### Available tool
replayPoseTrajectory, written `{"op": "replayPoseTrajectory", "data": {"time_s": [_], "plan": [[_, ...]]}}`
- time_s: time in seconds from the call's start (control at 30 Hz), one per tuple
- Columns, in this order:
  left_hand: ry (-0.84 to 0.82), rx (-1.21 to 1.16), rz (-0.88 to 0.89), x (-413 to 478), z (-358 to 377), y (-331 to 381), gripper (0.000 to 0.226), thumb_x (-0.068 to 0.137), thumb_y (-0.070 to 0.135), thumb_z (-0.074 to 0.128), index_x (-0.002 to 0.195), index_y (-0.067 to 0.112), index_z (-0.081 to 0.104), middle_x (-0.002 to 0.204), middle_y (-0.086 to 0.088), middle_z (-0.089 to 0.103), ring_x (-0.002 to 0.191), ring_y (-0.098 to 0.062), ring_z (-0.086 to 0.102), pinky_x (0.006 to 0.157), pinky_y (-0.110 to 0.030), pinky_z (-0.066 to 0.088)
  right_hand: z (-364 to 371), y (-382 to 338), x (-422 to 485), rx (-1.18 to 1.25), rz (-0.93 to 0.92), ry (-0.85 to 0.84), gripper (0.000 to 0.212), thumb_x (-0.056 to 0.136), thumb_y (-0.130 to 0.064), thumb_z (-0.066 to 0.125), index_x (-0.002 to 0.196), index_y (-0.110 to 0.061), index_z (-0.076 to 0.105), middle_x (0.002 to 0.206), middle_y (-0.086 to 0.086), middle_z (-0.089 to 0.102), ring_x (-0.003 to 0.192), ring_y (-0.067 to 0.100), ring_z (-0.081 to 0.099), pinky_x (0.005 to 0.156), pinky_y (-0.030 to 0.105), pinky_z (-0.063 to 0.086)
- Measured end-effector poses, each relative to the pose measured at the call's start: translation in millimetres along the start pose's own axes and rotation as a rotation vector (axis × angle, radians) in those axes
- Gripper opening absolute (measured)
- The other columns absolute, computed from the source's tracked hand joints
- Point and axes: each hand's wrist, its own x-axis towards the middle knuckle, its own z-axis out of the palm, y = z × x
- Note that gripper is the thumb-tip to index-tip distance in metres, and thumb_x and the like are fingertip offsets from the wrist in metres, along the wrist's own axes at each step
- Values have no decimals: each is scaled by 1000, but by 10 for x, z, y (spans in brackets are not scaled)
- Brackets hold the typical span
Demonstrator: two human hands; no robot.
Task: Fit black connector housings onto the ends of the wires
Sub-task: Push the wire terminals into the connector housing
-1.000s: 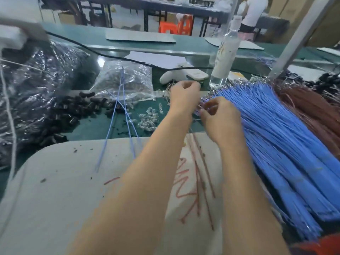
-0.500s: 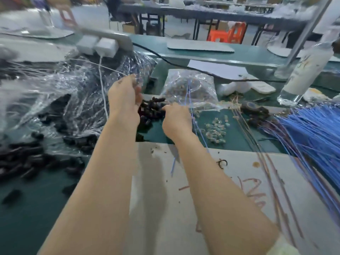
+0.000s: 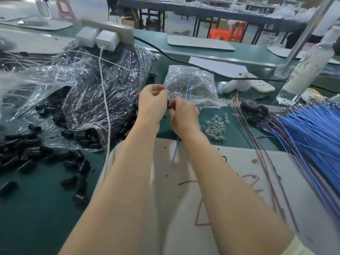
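Hands, against half a second ago: then they were apart, one up at the big bag and one at the heap of housings. Now the left hand (image 3: pixel 152 103) has come to the right and meets the right hand (image 3: pixel 184 117).
Against one second ago: both hands were then at the blue bundle, which now lies well apart from them.
Left hand: its fingers are curled and it pinches a small black plastic connector housing (image 3: pixel 168 105) where the two hands meet; the grip is partly hidden.
Right hand: its fingers are curled round a thin blue wire (image 3: pixel 174 154), which rises past the hand and also hangs down below the wrist.
Housings in stock: a heap of loose black cylindrical housings (image 3: pixel 27 150) lies at the left, and more are inside a large crumpled clear plastic bag (image 3: pixel 88 85).
Behind the hands: a small clear plastic bag of dark parts (image 3: pixel 200 83).
Wires in stock: a thick bundle of blue wires (image 3: pixel 312 137) is at the right, with thin brown wires (image 3: pixel 255 144) beside it.
Near the right hand: a little heap of clear plastic pieces (image 3: pixel 215 127).
Surface: a dark green table top (image 3: pixel 36 218) carries a white pad with red marks (image 3: pixel 174 208), which lies under the forearms.
Far edge: a white power strip (image 3: pixel 114 30) holds two white chargers, and a white cable (image 3: pixel 106 111) falls across the large bag; a tall clear plastic bottle (image 3: pixel 309 65) stands at the right.
Room: a workshop hall with long dark tables (image 3: pixel 202 10) and an orange plastic stool (image 3: pixel 228 33).
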Motion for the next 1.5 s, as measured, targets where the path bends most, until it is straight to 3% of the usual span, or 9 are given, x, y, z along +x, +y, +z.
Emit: {"op": "replayPoseTrajectory", "data": {"time_s": [0.2,0.37,0.53,0.73,0.93,1.2,1.3,1.43,1.5], "plan": [[-340,364,396,-203,126,-30,30,90,2,55,112,21,62,101,2,65,85,-12,64,83,-26,51,-773,323,-181,823,272,1,8,89,-14,65,89,-8,60,78,4,66,64,8,64,65,23,52],[-548,231,430,-467,308,-35,21,86,6,64,104,18,65,96,0,68,86,-15,68,88,-34,54,-1018,568,-466,1115,404,-87,20,92,-13,60,73,-7,61,60,4,56,49,7,52,50,16,47],[-485,218,444,-528,385,-224,9,86,7,66,92,14,64,86,1,67,80,-22,65,85,-38,54,-943,582,-627,1054,467,-33,19,94,-11,58,76,-5,59,60,4,59,48,8,58,50,18,51],[-99,-231,94,-341,279,-364,10,89,11,64,84,16,56,74,2,65,64,-3,65,64,-18,53,-783,529,-735,-29,344,-274,23,83,-29,68,86,-6,69,81,11,68,76,24,62,65,27,46],[-129,-468,-134,-305,214,-343,4,89,10,63,86,10,63,73,1,65,66,-5,63,63,-16,53,-766,544,-679,153,389,-172,17,89,-14,55,89,-6,70,74,8,65,62,17,55,55,27,47],[-894,-41,-13,-545,293,-288,11,88,17,61,96,14,68,110,-4,70,103,-14,64,93,-25,51,-1038,718,-672,1303,387,630,16,102,-11,39,88,-16,46,73,2,65,51,6,58,52,19,48],[-812,1,35,-560,330,-304,19,92,10,57,107,0,64,98,0,72,87,-8,68,80,-17,53,-1002,724,-661,1388,392,545,14,99,-11,47,87,-15,52,77,3,65,53,6,57,55,19,49],[-697,81,157,-534,348,-325,20,92,9,58,108,0,64,96,-5,70,85,-9,66,88,-25,52,-804,675,-678,931,338,124,13,92,-10,60,80,-13,64,75,3,65,66,14,61,69,33,55],[-655,155,216,-531,356,-350,15,90,13,62,103,8,66,95,-1,70,85,-9,66,92,-29,51,-756,655,-679,828,305,183,17,92,-10,60,76,-17,62,75,4,66,73,17,61,77,39,53]]}}
